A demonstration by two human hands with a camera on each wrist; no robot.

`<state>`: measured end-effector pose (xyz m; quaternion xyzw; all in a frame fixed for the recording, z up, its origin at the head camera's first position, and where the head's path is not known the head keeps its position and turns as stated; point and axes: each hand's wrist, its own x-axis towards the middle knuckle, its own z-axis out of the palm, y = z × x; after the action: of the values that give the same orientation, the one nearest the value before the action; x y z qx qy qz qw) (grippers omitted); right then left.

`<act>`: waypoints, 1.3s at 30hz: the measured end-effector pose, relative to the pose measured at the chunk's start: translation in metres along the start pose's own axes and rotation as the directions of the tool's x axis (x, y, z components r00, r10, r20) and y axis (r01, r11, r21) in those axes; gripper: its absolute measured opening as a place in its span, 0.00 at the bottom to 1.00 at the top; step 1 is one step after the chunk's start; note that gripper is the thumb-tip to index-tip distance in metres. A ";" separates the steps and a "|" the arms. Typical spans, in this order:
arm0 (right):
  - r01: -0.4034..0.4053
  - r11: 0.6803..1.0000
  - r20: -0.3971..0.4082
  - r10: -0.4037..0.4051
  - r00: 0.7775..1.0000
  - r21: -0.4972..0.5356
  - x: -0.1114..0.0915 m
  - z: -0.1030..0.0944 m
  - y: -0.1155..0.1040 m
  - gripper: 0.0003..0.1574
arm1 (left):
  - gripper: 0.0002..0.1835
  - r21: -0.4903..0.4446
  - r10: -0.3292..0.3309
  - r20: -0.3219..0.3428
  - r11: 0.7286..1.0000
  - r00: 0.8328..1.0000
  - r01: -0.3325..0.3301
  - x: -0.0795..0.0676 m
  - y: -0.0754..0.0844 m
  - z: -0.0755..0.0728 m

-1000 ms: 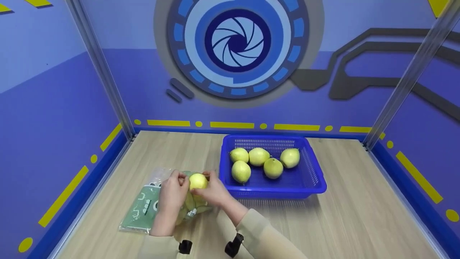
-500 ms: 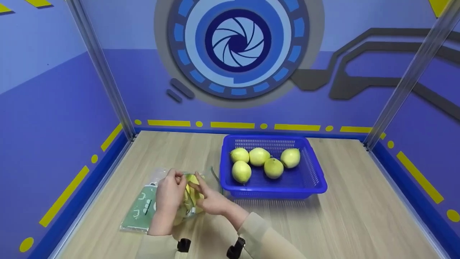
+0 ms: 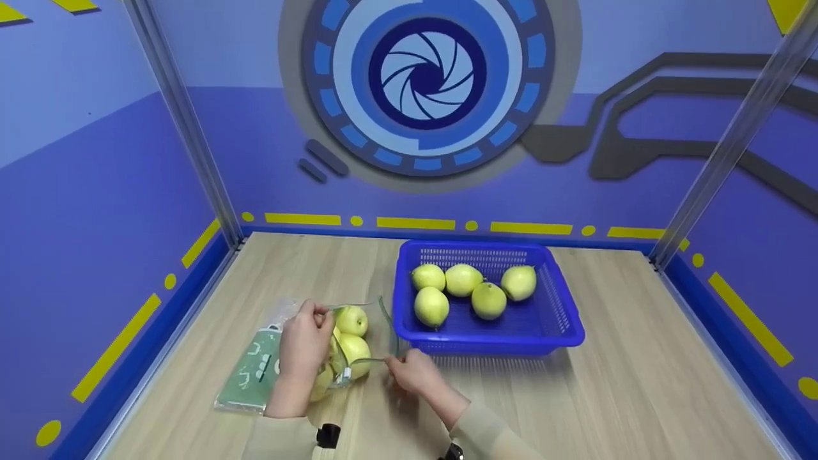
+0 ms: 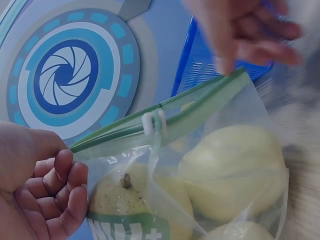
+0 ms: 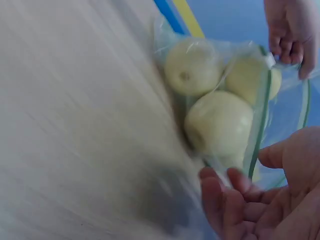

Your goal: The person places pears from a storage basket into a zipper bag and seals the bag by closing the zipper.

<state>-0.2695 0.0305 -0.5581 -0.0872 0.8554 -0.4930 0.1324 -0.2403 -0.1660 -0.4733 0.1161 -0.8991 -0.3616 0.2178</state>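
Observation:
A clear zip bag (image 4: 225, 112) with green seal strips and a white slider (image 4: 155, 122) holds several yellow-green pears (image 3: 353, 350). My left hand (image 3: 303, 348) pinches one end of its mouth, which gapes. At the opposite end, my right hand (image 3: 416, 372) holds the rim between thumb and fingers; it looks blurred in the left wrist view. Through the plastic in the right wrist view, several pears (image 5: 220, 122) show pressed together. Part of the bag is hidden behind my left hand.
A blue plastic basket (image 3: 489, 342) with several pears (image 3: 431, 306) stands just right of the bag. Left of my left hand lies a flat green printed package (image 3: 246, 370) in clear plastic. Blue-purple panels (image 3: 115, 223) wall the wooden table (image 3: 639, 370) at the back and sides.
The pear at the bag's mouth has gone down inside, among the others. My right hand has let go of it, moved right and toward me, and taken the bag's rim. My left hand stays put.

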 end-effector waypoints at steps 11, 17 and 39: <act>-0.081 0.922 0.055 0.065 0.996 0.378 0.019 0.029 -0.004 0.17 | 0.04 0.009 0.046 -0.050 0.999 0.998 -0.046 0.002 -0.005 -0.007; 0.057 0.944 0.069 -0.084 0.994 0.324 0.014 0.027 -0.047 0.19 | 0.04 0.034 0.039 -0.114 0.999 0.993 -0.035 0.011 -0.014 -0.031; 0.314 0.829 0.085 -0.394 0.915 0.463 0.022 -0.040 -0.195 0.22 | 0.05 -0.187 -0.080 -0.236 0.982 0.968 0.035 0.040 0.038 -0.120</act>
<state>-0.2990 -0.0401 -0.3731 -0.2559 0.6753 -0.6794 0.1301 -0.2201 -0.2253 -0.3569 0.1652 -0.8254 -0.4310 0.3250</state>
